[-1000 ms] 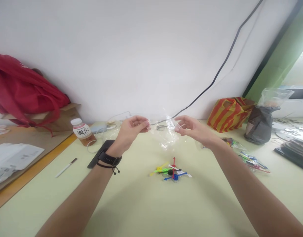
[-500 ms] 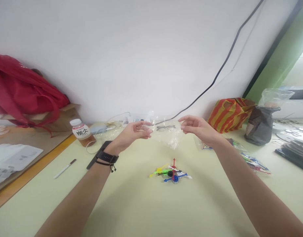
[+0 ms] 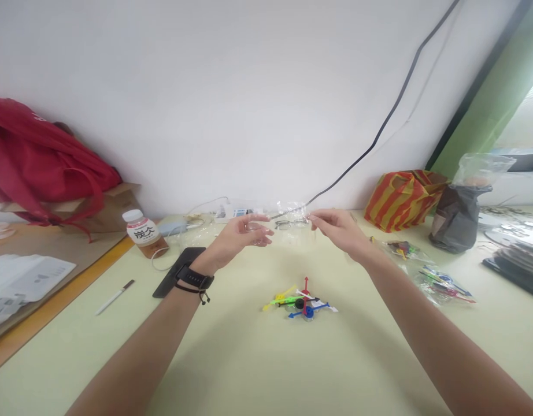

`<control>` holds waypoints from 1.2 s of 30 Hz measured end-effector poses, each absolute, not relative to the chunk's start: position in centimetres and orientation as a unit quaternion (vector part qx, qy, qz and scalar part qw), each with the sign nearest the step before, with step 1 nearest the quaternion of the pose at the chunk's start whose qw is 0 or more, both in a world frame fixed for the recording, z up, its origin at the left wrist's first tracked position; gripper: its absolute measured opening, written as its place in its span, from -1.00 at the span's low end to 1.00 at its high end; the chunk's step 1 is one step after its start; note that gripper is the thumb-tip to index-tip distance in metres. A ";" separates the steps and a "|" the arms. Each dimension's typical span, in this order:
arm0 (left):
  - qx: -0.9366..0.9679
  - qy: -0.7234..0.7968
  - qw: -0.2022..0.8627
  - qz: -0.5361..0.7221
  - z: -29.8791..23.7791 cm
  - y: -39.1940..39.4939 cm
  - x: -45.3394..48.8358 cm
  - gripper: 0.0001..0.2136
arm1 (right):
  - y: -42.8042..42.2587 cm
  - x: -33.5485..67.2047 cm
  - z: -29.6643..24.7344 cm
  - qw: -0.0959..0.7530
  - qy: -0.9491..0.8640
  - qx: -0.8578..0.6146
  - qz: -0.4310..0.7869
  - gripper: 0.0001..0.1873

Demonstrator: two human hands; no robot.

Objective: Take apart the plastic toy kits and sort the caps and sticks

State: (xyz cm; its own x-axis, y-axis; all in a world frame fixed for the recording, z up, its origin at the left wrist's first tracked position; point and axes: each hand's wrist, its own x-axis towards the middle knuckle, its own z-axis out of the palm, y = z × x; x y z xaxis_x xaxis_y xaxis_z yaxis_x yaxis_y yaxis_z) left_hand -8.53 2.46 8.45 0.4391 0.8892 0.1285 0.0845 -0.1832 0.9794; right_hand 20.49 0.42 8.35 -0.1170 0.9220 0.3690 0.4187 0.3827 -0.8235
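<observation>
Head view: the right hand (image 3: 342, 231) grasps a clear plastic bag (image 3: 292, 211) between thumb and fingertips, over the far part of the bench (image 3: 258, 364). The left hand (image 3: 234, 241) is released, thumb and fingers parted and directed towards the bag; whether any film touches it cannot be told. The bag extends from the right fingertips towards the left hand; its transparent outline is too faint to fix its long axis. Nearer the person, arrow spinners (image 3: 299, 303) lie overlapping on the bench. The red arrow (image 3: 306, 287) points away from the person, towards the wall (image 3: 249, 104), its long axis running near to far. The blue arrow (image 3: 308, 312) lies crosswise, head to the left and slightly towards the person. Eyeglasses (image 3: 284, 223) show behind the bag. Clear packets (image 3: 444, 285) of coloured arrows lie to the right; a phone (image 3: 167, 281) lies beside the left wrist, and a bottle (image 3: 144, 234) stands beyond it, further left
</observation>
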 end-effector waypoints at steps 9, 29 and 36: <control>0.622 0.288 0.656 0.316 8.9 1.6 -8.0 -0.57 | -0.2 21.1 9.4 0.456 -0.604 -0.350 0.552 -0.58; 0.633 0.201 0.721 0.198 8.9 -1.0 -5.6 -0.51 | -1.7 21.1 10.3 0.236 -0.713 -0.168 0.639 -0.40; 0.751 0.251 0.586 0.170 9.8 0.0 -7.1 -0.44 | -2.0 21.8 10.9 0.261 -0.697 -0.191 0.639 -0.20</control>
State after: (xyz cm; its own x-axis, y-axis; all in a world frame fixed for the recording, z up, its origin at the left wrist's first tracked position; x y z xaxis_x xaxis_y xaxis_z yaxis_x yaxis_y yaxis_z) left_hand -7.12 0.01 9.78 0.8164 0.5761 -0.0395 0.1784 -0.1866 0.9661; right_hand 21.83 -2.03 10.88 -0.7905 0.6006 0.1202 -0.0677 0.1093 -0.9917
